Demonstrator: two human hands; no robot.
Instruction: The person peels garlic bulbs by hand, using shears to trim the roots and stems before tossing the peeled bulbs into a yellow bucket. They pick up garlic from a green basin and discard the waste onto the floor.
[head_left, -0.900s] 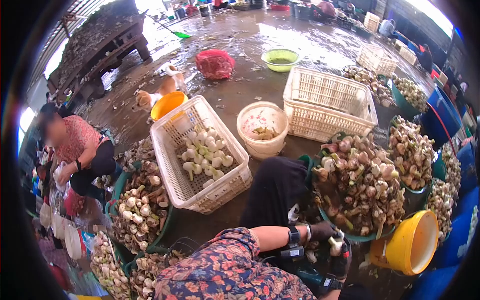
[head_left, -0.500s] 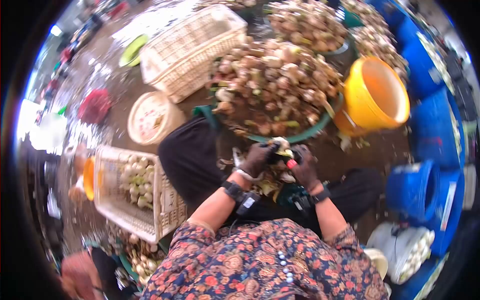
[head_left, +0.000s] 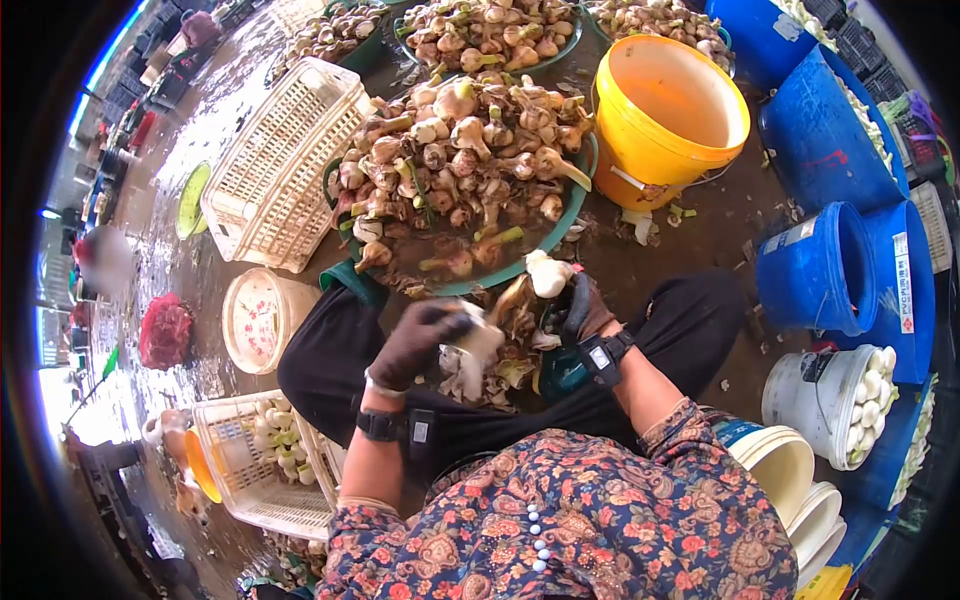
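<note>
In the head view my right hand (head_left: 590,310), in a dark glove, is closed by a white peeled garlic bulb (head_left: 548,274), which sits at its fingertips. A small red piece (head_left: 577,268) shows beside the bulb; what it belongs to is hidden. My left hand (head_left: 415,345), also gloved, is left of the bulb and blurred, its fingers closed on pale garlic skin (head_left: 478,340). Loose garlic peelings (head_left: 515,375) lie below, between my legs. Just ahead stands a green basin (head_left: 575,225) heaped with unpeeled garlic (head_left: 465,150).
A yellow bucket (head_left: 650,160) stands beyond the basin at right. Blue tubs (head_left: 830,130), a blue bucket (head_left: 800,270) and a grey bucket (head_left: 800,395) of white bulbs line the right. White crates (head_left: 285,165) and a round white tub (head_left: 255,320) stand left.
My hands were together over the peelings; now they are apart, the left drawn left and down. The white bulb now shows clearly by the right hand. The camera view has shifted.
</note>
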